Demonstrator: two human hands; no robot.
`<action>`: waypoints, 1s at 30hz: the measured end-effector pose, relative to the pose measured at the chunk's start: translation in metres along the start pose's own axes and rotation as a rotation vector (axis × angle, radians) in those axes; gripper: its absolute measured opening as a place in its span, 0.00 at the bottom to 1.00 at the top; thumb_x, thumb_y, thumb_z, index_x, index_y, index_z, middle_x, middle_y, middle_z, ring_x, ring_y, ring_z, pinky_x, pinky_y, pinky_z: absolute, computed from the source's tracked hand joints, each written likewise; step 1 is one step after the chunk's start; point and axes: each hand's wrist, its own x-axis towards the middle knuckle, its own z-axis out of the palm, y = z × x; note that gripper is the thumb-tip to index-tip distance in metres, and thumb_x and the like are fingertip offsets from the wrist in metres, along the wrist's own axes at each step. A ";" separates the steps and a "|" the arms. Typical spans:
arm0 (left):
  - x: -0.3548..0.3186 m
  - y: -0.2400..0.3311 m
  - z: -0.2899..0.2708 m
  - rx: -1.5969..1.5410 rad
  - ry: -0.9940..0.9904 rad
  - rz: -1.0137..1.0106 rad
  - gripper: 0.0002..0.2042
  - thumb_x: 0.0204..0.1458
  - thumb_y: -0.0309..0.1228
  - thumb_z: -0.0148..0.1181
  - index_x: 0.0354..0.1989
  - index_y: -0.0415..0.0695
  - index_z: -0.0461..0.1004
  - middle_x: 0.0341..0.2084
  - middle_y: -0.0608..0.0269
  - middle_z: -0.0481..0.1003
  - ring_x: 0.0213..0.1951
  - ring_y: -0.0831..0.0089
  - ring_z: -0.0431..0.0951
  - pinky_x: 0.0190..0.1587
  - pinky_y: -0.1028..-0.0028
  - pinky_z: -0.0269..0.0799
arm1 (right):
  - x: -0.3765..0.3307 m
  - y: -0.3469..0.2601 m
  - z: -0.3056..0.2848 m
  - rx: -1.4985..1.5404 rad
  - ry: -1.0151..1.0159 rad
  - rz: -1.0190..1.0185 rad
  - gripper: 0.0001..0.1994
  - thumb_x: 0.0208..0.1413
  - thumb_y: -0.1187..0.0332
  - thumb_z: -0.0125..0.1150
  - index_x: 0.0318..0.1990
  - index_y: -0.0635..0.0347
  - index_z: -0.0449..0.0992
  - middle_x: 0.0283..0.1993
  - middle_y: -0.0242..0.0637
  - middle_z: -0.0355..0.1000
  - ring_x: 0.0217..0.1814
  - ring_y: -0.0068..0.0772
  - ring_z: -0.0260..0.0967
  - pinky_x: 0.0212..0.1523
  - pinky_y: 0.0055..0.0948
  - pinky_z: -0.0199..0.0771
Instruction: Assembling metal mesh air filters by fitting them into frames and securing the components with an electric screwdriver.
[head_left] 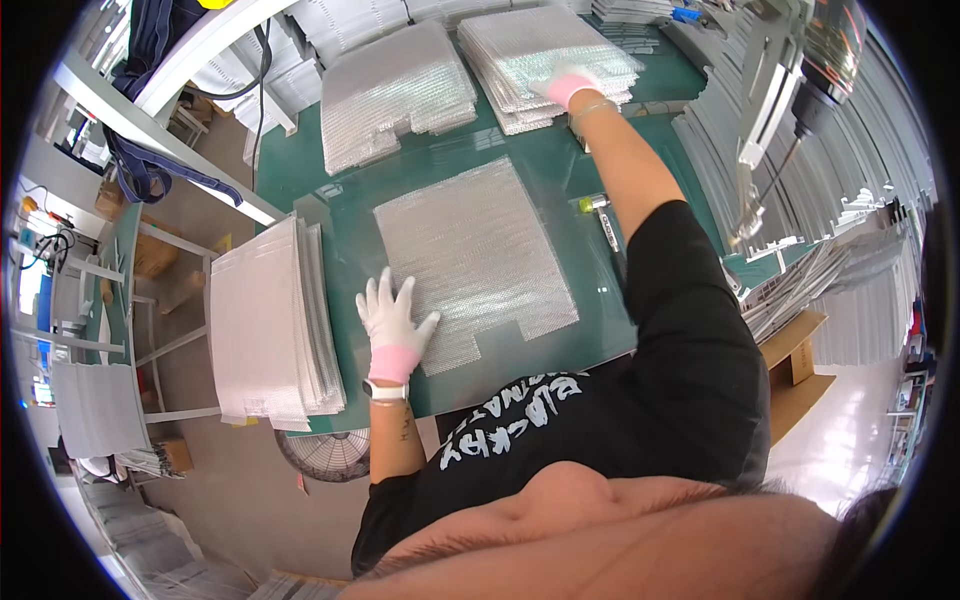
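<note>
Silvery bubble-textured sheet (pixel 480 250) flat on green bench (pixel 350 240), long axis running away, right of nearer white-gloved left hand (pixel 392 325), fingers spread; white-gloved right hand (pixel 562 83) at silvery stack (pixel 520 45), fingers blurred, can't tell.

A head-worn fisheye looks down on the table (pixel 355 260).

Landmark: the middle sheet (pixel 480 260), flat on the table (pixel 347 245) before me. I note my left hand (pixel 390 325) at the sheet's left edge, toward me. Left of the sheet: the side stack (pixel 258 325). Beyond the sheet: the far-left stack (pixel 395 90) and the far-right stack (pixel 540 50), side by side, my right hand (pixel 570 85) on the latter. Right of the sheet: a small tube (pixel 608 230). Nearer me and left of it, below table level: a fan (pixel 325 458).
</note>
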 end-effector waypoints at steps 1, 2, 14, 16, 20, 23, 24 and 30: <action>-0.005 0.003 -0.002 -0.047 0.143 0.000 0.36 0.43 0.42 0.71 0.63 0.47 0.66 0.67 0.45 0.57 0.68 0.42 0.54 0.70 0.45 0.42 | 0.000 -0.004 -0.020 0.058 -0.027 0.010 0.42 0.45 0.37 0.63 0.58 0.65 0.72 0.60 0.61 0.69 0.64 0.49 0.69 0.64 0.39 0.67; -0.013 0.004 -0.003 -0.060 0.224 -0.003 0.38 0.42 0.40 0.72 0.63 0.44 0.65 0.67 0.42 0.55 0.68 0.42 0.53 0.70 0.45 0.42 | -0.009 -0.011 -0.032 0.148 0.130 -0.009 0.47 0.46 0.38 0.64 0.64 0.72 0.64 0.59 0.63 0.69 0.63 0.52 0.69 0.64 0.39 0.67; -0.005 0.062 -0.003 -1.355 -0.184 0.142 0.26 0.58 0.31 0.61 0.64 0.36 0.65 0.56 0.52 0.73 0.61 0.64 0.70 0.65 0.65 0.62 | -0.220 0.013 0.019 1.332 0.555 -0.593 0.52 0.45 0.65 0.75 0.73 0.67 0.45 0.69 0.52 0.56 0.70 0.46 0.57 0.70 0.42 0.59; 0.002 0.111 -0.007 -1.719 0.009 0.104 0.26 0.59 0.30 0.59 0.65 0.36 0.64 0.56 0.52 0.72 0.61 0.63 0.70 0.65 0.64 0.63 | -0.277 0.010 0.049 1.169 0.515 -0.723 0.56 0.37 0.59 0.80 0.72 0.66 0.48 0.70 0.54 0.54 0.72 0.49 0.54 0.71 0.47 0.56; -0.008 0.116 -0.008 -1.871 0.531 -0.055 0.21 0.63 0.23 0.50 0.65 0.37 0.63 0.55 0.51 0.72 0.54 0.64 0.75 0.58 0.65 0.72 | -0.362 0.006 0.038 0.490 0.340 -0.859 0.53 0.34 0.41 0.79 0.66 0.62 0.63 0.72 0.62 0.44 0.75 0.66 0.44 0.71 0.59 0.48; -0.026 0.072 -0.016 -1.592 0.650 -0.186 0.20 0.63 0.21 0.48 0.63 0.36 0.64 0.52 0.51 0.74 0.45 0.68 0.79 0.50 0.69 0.77 | -0.347 0.034 -0.003 0.517 0.611 -0.689 0.47 0.40 0.51 0.77 0.69 0.55 0.61 0.71 0.67 0.46 0.73 0.70 0.43 0.71 0.59 0.46; -0.032 0.057 -0.021 -1.511 0.582 -0.159 0.20 0.63 0.22 0.49 0.64 0.35 0.63 0.51 0.51 0.75 0.43 0.70 0.79 0.48 0.72 0.76 | -0.339 0.040 -0.014 0.507 0.467 -0.632 0.45 0.43 0.55 0.75 0.70 0.56 0.59 0.69 0.65 0.52 0.71 0.66 0.50 0.69 0.53 0.53; -0.043 0.050 -0.009 -0.784 0.468 -0.240 0.41 0.49 0.28 0.68 0.72 0.39 0.51 0.51 0.50 0.72 0.46 0.63 0.73 0.47 0.67 0.72 | -0.343 0.048 0.018 0.514 -0.124 -0.347 0.44 0.51 0.69 0.67 0.73 0.59 0.49 0.51 0.55 0.74 0.47 0.55 0.75 0.48 0.36 0.74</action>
